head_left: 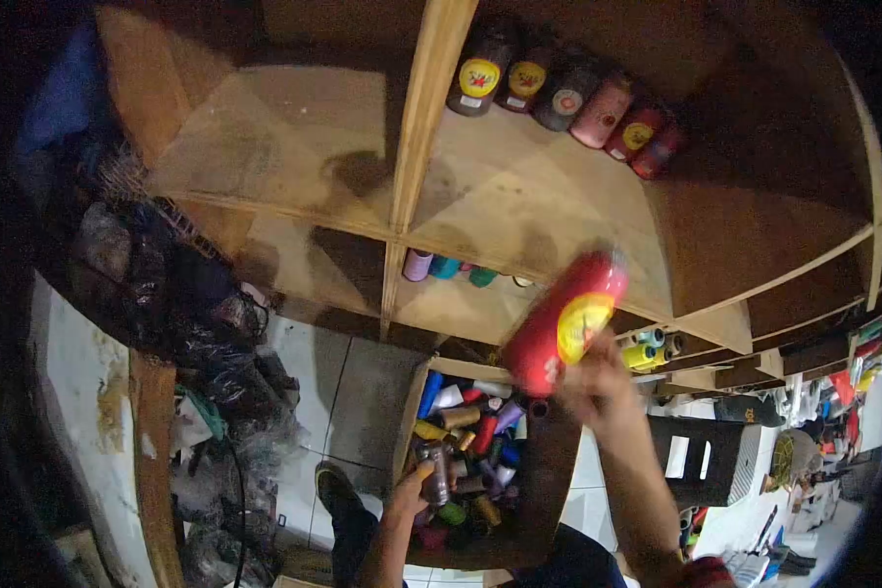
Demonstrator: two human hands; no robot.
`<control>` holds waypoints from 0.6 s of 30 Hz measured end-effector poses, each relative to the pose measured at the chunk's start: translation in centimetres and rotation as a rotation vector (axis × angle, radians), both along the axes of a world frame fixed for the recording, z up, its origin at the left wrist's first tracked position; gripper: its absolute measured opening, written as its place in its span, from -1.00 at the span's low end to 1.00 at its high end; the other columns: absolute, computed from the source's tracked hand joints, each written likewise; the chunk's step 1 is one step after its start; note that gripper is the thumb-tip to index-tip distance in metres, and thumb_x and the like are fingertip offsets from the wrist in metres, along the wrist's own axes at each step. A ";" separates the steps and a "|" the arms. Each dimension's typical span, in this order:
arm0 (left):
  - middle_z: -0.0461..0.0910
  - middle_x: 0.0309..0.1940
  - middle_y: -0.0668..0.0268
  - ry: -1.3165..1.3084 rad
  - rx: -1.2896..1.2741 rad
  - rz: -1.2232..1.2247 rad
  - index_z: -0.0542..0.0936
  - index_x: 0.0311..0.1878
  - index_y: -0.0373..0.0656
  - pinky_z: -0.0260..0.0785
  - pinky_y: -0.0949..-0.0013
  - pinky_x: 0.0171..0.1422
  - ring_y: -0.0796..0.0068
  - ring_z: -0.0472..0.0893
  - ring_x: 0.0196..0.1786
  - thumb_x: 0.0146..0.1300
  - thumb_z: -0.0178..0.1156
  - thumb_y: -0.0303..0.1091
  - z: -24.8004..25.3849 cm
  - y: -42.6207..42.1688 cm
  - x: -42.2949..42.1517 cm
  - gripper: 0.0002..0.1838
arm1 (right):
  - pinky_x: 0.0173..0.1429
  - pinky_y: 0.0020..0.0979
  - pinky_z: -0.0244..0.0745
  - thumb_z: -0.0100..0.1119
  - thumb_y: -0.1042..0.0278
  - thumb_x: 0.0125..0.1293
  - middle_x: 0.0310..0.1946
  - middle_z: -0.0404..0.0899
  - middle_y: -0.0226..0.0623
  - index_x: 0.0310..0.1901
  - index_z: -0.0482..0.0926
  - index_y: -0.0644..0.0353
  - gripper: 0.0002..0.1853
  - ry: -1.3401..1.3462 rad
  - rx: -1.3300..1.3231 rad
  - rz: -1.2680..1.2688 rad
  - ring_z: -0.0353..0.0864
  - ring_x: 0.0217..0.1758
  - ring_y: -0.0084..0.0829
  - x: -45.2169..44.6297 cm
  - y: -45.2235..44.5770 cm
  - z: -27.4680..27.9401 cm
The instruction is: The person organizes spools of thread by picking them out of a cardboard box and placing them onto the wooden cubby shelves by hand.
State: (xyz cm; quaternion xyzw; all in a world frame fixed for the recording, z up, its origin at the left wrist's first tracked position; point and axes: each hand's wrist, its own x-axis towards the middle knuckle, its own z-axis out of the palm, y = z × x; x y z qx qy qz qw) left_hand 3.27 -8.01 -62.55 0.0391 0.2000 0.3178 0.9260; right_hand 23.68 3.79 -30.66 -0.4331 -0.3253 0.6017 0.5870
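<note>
My right hand point(598, 384) is closed round the lower end of a large red thread cone point(549, 338) with a yellow label. It is raised in front of the wooden shelf and slightly blurred. Lower down, my left hand point(409, 505) grips a smaller grey-brown thread spool point(433, 472) over an open cardboard box point(410, 416). Inside that box lie many loose spools in mixed colours, among them a blue spool point(429, 394) and a green spool point(452, 513). Part of the box's contents is hidden behind my left hand and in shadow.
Several labelled thread cones point(562, 101) stand in a row on the upper shelf point(490, 186). A lower compartment holds a lilac spool point(417, 265) and green ones. Dark plastic-wrapped bundles point(206, 323) line the left. A black crate point(701, 456) is at the right.
</note>
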 end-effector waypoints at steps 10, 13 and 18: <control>0.45 0.05 -0.04 -0.151 -0.179 0.050 0.28 0.23 -0.29 0.36 -0.03 0.19 0.04 0.51 0.07 0.21 0.14 -0.30 4.5 2.2 -0.5 -0.46 | 0.00 -0.38 0.46 0.39 0.31 0.01 -0.18 0.62 -0.12 0.04 0.44 0.34 -0.44 -1.030 0.319 -0.298 0.61 -0.10 -0.31 3.0 20.9 3.2; 0.45 0.04 0.06 -0.095 -0.121 0.137 0.33 0.17 -0.23 0.35 -0.03 0.22 0.10 0.50 0.09 0.19 0.11 -0.52 5.9 1.8 -0.9 -0.56 | 0.01 -0.30 0.45 0.42 0.21 -0.04 -0.19 0.61 0.01 0.02 0.45 0.33 -0.40 -1.341 0.271 -0.382 0.61 -0.08 -0.19 4.2 22.6 2.1; 0.46 0.03 0.21 0.044 0.010 0.376 0.34 0.15 -0.18 0.31 0.14 0.25 0.28 0.48 0.11 0.09 0.16 -0.65 9.3 0.7 -1.2 -0.49 | 0.00 -0.24 0.44 0.35 0.14 0.03 -0.20 0.61 0.03 -0.07 0.50 0.32 -0.50 -1.379 0.227 -0.611 0.60 -0.10 -0.06 3.7 22.3 1.7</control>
